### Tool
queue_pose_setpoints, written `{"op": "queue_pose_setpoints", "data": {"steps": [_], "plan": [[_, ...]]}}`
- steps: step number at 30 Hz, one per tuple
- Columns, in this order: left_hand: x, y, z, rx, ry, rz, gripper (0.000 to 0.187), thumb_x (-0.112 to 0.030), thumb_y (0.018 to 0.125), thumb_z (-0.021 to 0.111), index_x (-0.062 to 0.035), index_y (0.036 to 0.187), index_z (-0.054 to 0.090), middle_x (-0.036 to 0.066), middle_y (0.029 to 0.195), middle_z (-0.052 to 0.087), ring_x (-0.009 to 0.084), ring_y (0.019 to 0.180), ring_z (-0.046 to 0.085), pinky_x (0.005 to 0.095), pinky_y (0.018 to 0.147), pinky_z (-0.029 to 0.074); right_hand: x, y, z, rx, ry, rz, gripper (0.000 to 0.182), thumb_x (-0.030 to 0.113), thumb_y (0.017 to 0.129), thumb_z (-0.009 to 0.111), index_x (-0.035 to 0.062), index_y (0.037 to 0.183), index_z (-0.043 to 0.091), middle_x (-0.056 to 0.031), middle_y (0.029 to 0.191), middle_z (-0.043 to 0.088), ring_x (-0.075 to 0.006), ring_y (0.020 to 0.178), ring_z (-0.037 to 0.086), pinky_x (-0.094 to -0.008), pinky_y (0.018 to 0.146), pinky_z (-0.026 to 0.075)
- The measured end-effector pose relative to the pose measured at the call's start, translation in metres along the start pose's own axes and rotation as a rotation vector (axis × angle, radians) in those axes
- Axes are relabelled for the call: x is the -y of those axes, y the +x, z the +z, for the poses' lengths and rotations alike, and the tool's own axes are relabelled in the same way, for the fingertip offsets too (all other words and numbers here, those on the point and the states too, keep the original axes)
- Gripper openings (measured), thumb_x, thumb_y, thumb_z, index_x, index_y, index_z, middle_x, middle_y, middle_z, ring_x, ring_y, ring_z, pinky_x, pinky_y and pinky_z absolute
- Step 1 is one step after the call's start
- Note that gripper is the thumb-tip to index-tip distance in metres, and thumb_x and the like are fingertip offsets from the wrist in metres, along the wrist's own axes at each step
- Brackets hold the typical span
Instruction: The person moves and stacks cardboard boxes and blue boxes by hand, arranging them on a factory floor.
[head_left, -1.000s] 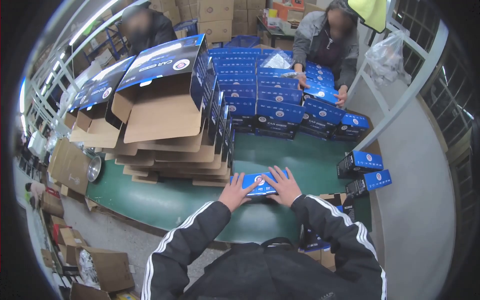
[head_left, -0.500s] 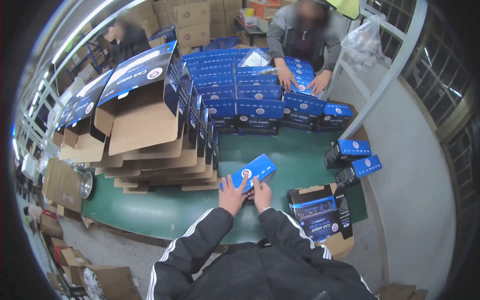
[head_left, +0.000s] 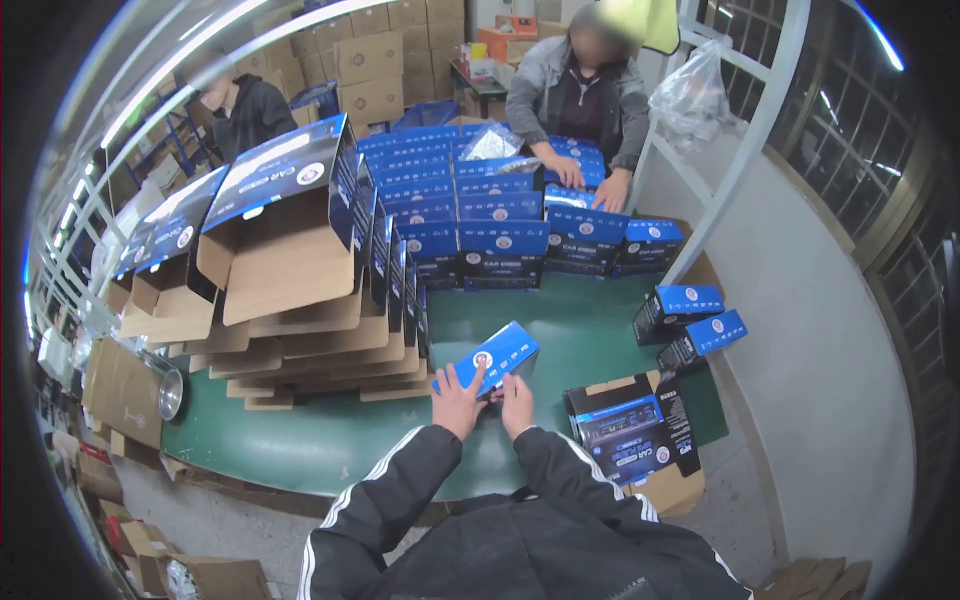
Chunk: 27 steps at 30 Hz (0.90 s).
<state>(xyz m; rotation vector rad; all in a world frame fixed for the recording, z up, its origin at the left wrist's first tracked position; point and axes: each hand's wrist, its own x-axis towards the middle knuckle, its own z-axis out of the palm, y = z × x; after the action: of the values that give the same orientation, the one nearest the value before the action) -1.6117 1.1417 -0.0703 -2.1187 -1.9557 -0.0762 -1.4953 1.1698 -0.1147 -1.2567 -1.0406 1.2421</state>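
Observation:
A small blue-topped carton [head_left: 505,352] with a round white logo lies at an angle on the green table in front of me. My left hand [head_left: 457,403] wraps its left end, with a finger stretched over the top by the logo. At the near side my right hand [head_left: 516,404] has its fingers curled against the lower edge. Whatever sits between the fingertips of the right hand is too small to make out. Right of it lies a flattened, printed car MP3 player carton [head_left: 632,430].
Tall nested stacks of open cartons [head_left: 280,215] rise at the left of the green table [head_left: 300,445]. Rows of closed blue cartons [head_left: 500,240] fill the back, where a co-worker's hands [head_left: 590,180] rest on some. Two small cartons [head_left: 690,315] stand at the right, near a white frame post [head_left: 735,175].
The view has tilted, so the scene sits slightly lower and further left. Both hands stay at the carton; my right thumb has slid off its top toward the near edge.

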Motion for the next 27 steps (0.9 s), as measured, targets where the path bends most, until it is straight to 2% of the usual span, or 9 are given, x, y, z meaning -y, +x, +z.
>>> {"op": "queue_pose_setpoints", "data": {"steps": [3, 6, 9, 12, 15, 18, 22, 24, 27], "plan": [[-0.006, 0.0, 0.0, 0.052, -0.012, -0.034, 0.084, -0.048, 0.08, 0.065, -0.0281, 0.145, 0.016, 0.03, 0.13, 0.036, 0.0469, 0.116, 0.041, 0.0507, 0.078, 0.05, 0.01, -0.005, 0.009, -0.054, -0.116, 0.028, 0.031, 0.029, 0.097, 0.038, 0.0076, 0.079, 0.049, -0.0088, 0.07, 0.06, -0.0192, 0.063, 0.059, -0.0327, 0.068, 0.048], [-0.009, -0.004, 0.01, -0.028, 0.076, -0.059, 0.077, -0.046, 0.082, 0.06, -0.0303, 0.145, 0.019, 0.03, 0.127, 0.037, 0.0452, 0.112, 0.042, 0.0471, 0.069, 0.052, 0.012, -0.008, 0.013, -0.077, -0.312, 0.021, 0.017, 0.026, 0.088, 0.043, 0.0095, 0.087, 0.048, -0.0138, 0.085, 0.06, -0.032, 0.082, 0.056, -0.0401, 0.077, 0.041], [-0.011, -0.003, -0.006, 0.108, -0.151, -0.081, 0.064, -0.026, 0.088, 0.047, -0.0327, 0.145, 0.02, 0.029, 0.126, 0.033, 0.0466, 0.112, 0.038, 0.0518, 0.067, 0.05, 0.033, -0.016, 0.005, -0.006, -0.383, 0.099, 0.023, 0.03, 0.079, 0.053, 0.0114, 0.089, 0.045, -0.0096, 0.088, 0.055, -0.0295, 0.083, 0.057, -0.0385, 0.077, 0.041], [-0.011, -0.004, -0.034, 0.047, -0.411, 0.027, 0.058, -0.026, 0.088, 0.048, -0.0223, 0.143, 0.027, 0.029, 0.128, 0.029, 0.0482, 0.111, 0.032, 0.0574, 0.07, 0.045, 0.045, -0.022, -0.019, 0.021, -0.324, 0.04, 0.047, 0.04, 0.081, 0.063, 0.0081, 0.106, 0.038, -0.0093, 0.104, 0.042, -0.0223, 0.1, 0.043, -0.0325, 0.092, 0.037], [-0.032, 0.002, -0.084, -0.079, -0.596, 0.156, 0.057, -0.028, 0.085, 0.059, -0.0165, 0.137, 0.037, 0.029, 0.127, 0.031, 0.0484, 0.109, 0.032, 0.0566, 0.088, 0.035, 0.09, -0.034, -0.061, -0.072, 0.024, 0.152, 0.076, 0.045, 0.083, 0.064, 0.0031, 0.131, 0.021, -0.0121, 0.133, 0.032, -0.0213, 0.124, 0.033, -0.0348, 0.106, 0.028], [-0.076, 0.014, -0.14, -0.192, -0.682, 0.368, 0.05, -0.025, 0.084, 0.063, -0.0148, 0.13, 0.045, 0.028, 0.124, 0.034, 0.0458, 0.105, 0.036, 0.0543, 0.091, 0.033, 0.127, -0.045, -0.104, -0.246, 0.245, -0.079, 0.083, 0.037, 0.087, 0.061, 0.0059, 0.142, 0.008, -0.0165, 0.138, 0.031, -0.0255, 0.125, 0.038, -0.0376, 0.102, 0.036], [-0.151, 0.038, -0.181, -0.31, -0.788, 0.738, 0.049, -0.016, 0.081, 0.058, -0.0129, 0.127, 0.046, 0.031, 0.123, 0.036, 0.044, 0.094, 0.041, 0.0527, 0.08, 0.038, 0.159, -0.051, -0.175, -0.665, 0.34, -0.177, 0.067, 0.039, 0.085, 0.064, 0.0055, 0.134, 0.033, -0.0195, 0.131, 0.046, -0.029, 0.115, 0.05, -0.0411, 0.097, 0.042], [-0.188, 0.047, -0.187, -0.299, -0.854, 0.968, 0.04, -0.02, 0.088, 0.054, -0.0121, 0.126, 0.045, 0.033, 0.131, 0.033, 0.0461, 0.102, 0.04, 0.0541, 0.084, 0.04, 0.168, -0.051, -0.223, -0.821, 0.468, -0.114, 0.058, 0.035, 0.083, 0.064, 0.006, 0.128, 0.044, -0.0193, 0.119, 0.054, -0.0318, 0.1, 0.058, -0.0423, 0.089, 0.048], [-0.238, 0.067, -0.171, -0.023, -1.333, 0.97, 0.043, -0.018, 0.091, 0.055, -0.0078, 0.131, 0.043, 0.027, 0.138, 0.028, 0.0414, 0.117, 0.041, 0.0499, 0.099, 0.035, 0.161, -0.041, -0.3, -0.878, 0.644, -0.205, 0.061, 0.045, 0.081, 0.061, 0.0056, 0.126, 0.048, -0.019, 0.113, 0.059, -0.0304, 0.097, 0.059, -0.0418, 0.087, 0.049]]}}
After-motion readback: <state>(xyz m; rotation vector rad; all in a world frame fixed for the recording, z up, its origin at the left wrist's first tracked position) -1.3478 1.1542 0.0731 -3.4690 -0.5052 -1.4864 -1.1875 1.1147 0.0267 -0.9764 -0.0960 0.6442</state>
